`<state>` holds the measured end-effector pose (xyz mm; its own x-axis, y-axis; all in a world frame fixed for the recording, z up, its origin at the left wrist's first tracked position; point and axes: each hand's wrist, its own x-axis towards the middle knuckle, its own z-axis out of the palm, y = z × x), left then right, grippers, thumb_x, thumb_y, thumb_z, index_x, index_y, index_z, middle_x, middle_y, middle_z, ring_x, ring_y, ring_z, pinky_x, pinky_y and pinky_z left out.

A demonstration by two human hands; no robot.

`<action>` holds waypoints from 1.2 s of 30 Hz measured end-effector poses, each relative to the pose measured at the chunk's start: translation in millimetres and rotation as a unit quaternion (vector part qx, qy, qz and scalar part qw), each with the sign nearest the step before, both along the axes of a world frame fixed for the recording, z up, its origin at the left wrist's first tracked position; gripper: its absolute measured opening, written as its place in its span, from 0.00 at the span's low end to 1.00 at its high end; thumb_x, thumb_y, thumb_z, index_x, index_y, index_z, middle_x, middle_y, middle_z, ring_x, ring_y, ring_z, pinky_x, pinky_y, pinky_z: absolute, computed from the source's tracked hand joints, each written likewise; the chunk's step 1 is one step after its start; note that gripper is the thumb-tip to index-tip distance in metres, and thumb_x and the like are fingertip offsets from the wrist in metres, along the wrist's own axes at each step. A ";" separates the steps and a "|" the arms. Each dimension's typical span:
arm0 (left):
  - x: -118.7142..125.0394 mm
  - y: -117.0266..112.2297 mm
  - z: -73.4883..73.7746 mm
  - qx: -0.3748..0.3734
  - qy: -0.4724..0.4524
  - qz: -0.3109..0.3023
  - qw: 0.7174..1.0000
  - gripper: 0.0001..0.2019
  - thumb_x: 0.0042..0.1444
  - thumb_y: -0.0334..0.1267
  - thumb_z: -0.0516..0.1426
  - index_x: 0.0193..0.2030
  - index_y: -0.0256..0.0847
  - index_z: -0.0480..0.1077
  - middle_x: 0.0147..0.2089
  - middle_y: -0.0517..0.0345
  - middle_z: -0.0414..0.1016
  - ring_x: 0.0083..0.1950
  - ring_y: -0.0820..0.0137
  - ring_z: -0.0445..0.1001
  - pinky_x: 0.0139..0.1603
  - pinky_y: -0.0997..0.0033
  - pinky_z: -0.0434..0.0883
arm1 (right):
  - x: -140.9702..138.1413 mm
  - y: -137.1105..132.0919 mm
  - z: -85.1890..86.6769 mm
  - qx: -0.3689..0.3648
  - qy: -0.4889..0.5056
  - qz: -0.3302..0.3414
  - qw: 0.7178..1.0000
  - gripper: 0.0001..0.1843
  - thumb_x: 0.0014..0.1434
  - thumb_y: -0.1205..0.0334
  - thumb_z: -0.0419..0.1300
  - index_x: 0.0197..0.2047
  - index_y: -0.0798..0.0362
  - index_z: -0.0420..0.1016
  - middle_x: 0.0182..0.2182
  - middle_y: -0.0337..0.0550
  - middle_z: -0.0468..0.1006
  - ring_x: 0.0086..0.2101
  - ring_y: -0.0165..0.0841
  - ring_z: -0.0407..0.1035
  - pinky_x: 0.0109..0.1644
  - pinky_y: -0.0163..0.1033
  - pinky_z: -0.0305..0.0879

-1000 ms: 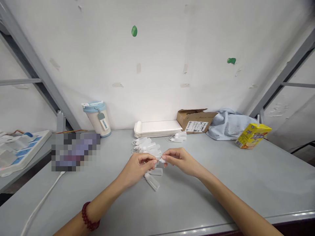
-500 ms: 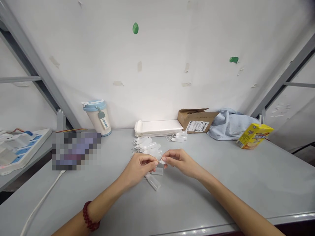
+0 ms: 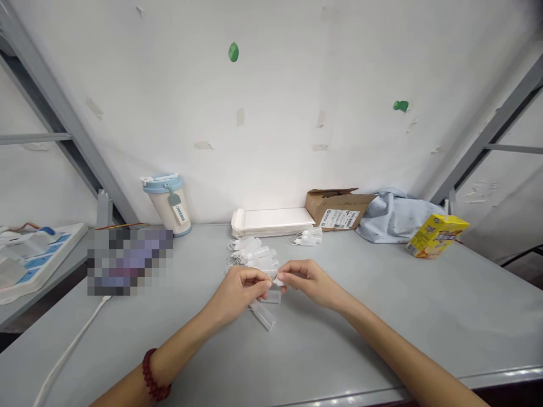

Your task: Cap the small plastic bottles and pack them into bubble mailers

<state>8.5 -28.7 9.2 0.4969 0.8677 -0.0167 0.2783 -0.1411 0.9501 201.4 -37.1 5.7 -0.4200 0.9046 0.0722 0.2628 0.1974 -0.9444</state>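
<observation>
My left hand (image 3: 238, 291) and my right hand (image 3: 309, 281) meet fingertip to fingertip above the middle of the table. Thumb and forefinger of the right hand pinch a small white cap-like piece (image 3: 278, 281). The left fingertips are closed in a pinch right against it; what lies between them is too small to make out. Just behind the hands is a pile of translucent white tubes (image 3: 254, 249) with thin white cord loops. One loose tube (image 3: 263, 315) lies in front of the left fingers, and another tube (image 3: 274, 297) is partly hidden under the hands.
Behind the pile lies a stack of flat white pieces (image 3: 275, 219), with a few more tubes (image 3: 309, 237) before it. An open cardboard box (image 3: 343, 212), pale blue cloth (image 3: 392, 217) and yellow drink carton (image 3: 436, 236) stand right. A tumbler (image 3: 167, 206), white cable (image 3: 72, 347) and power strip (image 3: 46, 254) are left.
Both hands stay together in nearly the same place. The right fingers and the white piece have shifted very slightly toward the left hand.
</observation>
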 end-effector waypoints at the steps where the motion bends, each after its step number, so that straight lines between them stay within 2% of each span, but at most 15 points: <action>1: 0.0 -0.1 0.1 -0.001 0.001 0.000 1.000 0.10 0.51 0.38 0.54 0.25 0.35 0.72 0.21 0.61 0.66 0.25 0.75 0.63 0.24 0.78 0.61 | 0.0 0.2 -0.5 0.000 -0.001 0.001 1.000 0.14 0.59 0.54 0.53 0.34 0.55 0.74 0.25 0.39 0.73 0.29 0.28 0.63 0.35 0.33 0.56; 12: 1.8 1.2 -0.8 -0.017 0.004 -0.003 1.000 0.10 0.51 0.40 0.54 0.26 0.36 0.70 0.22 0.61 0.67 0.24 0.76 0.63 0.24 0.77 0.61 | -1.5 -0.9 1.8 0.002 -0.002 0.003 1.000 0.13 0.59 0.55 0.53 0.34 0.55 0.74 0.25 0.38 0.73 0.29 0.27 0.63 0.34 0.33 0.56; 17: -1.1 3.7 2.0 0.008 0.001 -0.020 1.000 0.09 0.51 0.40 0.54 0.29 0.36 0.70 0.25 0.60 0.69 0.28 0.74 0.66 0.26 0.77 0.62 | 0.2 -1.0 5.6 0.016 0.005 0.002 1.000 0.14 0.59 0.54 0.52 0.35 0.55 0.73 0.26 0.38 0.73 0.28 0.26 0.61 0.33 0.32 0.55; 25: -2.1 4.8 9.7 0.039 0.014 -0.001 0.999 0.09 0.51 0.39 0.54 0.31 0.36 0.72 0.27 0.59 0.71 0.29 0.74 0.67 0.29 0.77 0.63 | 5.8 2.4 5.6 0.032 -0.010 -0.018 0.999 0.15 0.59 0.52 0.52 0.33 0.54 0.73 0.25 0.39 0.73 0.26 0.26 0.57 0.31 0.33 0.54; 33: -3.1 5.3 5.2 0.063 0.028 0.005 0.998 0.11 0.52 0.42 0.54 0.28 0.36 0.72 0.25 0.59 0.71 0.25 0.75 0.64 0.26 0.77 0.60 | 3.5 0.4 7.6 0.025 -0.020 0.000 0.999 0.16 0.59 0.52 0.51 0.34 0.55 0.73 0.26 0.39 0.74 0.26 0.26 0.58 0.30 0.32 0.53; 36: -5.6 8.2 5.0 0.063 0.019 0.012 0.998 0.11 0.52 0.42 0.54 0.28 0.37 0.72 0.25 0.59 0.70 0.27 0.74 0.66 0.28 0.77 0.62 | 6.0 3.5 6.4 0.028 -0.027 -0.009 0.999 0.17 0.59 0.51 0.51 0.33 0.55 0.72 0.26 0.38 0.73 0.24 0.25 0.57 0.28 0.32 0.51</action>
<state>2.9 -20.5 14.3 0.4779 0.8753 0.0739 0.3184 -0.2510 0.9141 207.5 -33.6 12.1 -0.4087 0.9072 0.0998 0.3169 0.2437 -0.9166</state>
